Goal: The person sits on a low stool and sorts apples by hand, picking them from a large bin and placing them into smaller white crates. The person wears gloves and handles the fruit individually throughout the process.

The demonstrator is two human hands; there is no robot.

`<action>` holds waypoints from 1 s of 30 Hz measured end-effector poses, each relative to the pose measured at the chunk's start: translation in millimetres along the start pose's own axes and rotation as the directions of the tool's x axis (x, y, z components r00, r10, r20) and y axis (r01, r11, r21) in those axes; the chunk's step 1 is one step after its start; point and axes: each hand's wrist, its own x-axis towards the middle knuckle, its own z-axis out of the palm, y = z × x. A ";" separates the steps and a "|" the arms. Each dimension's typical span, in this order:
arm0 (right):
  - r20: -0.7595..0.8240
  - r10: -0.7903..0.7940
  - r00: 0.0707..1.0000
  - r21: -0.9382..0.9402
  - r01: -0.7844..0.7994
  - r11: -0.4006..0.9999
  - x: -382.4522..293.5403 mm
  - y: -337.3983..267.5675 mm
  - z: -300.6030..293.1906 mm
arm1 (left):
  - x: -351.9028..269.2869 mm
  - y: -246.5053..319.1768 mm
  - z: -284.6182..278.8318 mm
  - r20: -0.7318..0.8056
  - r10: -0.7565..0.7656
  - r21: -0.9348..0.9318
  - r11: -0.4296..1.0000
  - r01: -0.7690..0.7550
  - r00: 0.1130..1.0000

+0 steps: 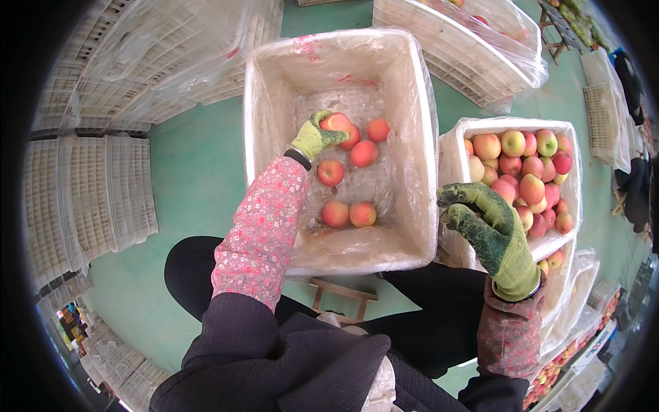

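My left hand [320, 135], in a green work glove, reaches into a white crate lined with clear plastic [430, 154] and grips a red apple [335, 122]. Right under and beside that apple lie other red apples [364, 154] on the crate's floor, with two more [362, 214] near its front wall. My right hand [486, 226], gloved in green too, is raised between this crate and a fuller crate of red and yellow-green apples [570, 170]. Its fingers are curled with a gap at the thumb, and nothing shows between them.
Stacked white plastic crates [92, 190] stand on the left. Another plastic-lined crate [453, 67] stands at the upper right. A small wooden stool [342, 289] is between my legs. More crates of apples [551, 376] line the lower right; a person in dark clothes [633, 190] is at the far right.
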 end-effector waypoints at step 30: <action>0.011 0.010 1.000 -0.061 -0.009 0.998 5.1 5.9 3.3 | 14.2 -45.4 -9.5 -0.195 -0.491 0.198 0.828 0.524 0.849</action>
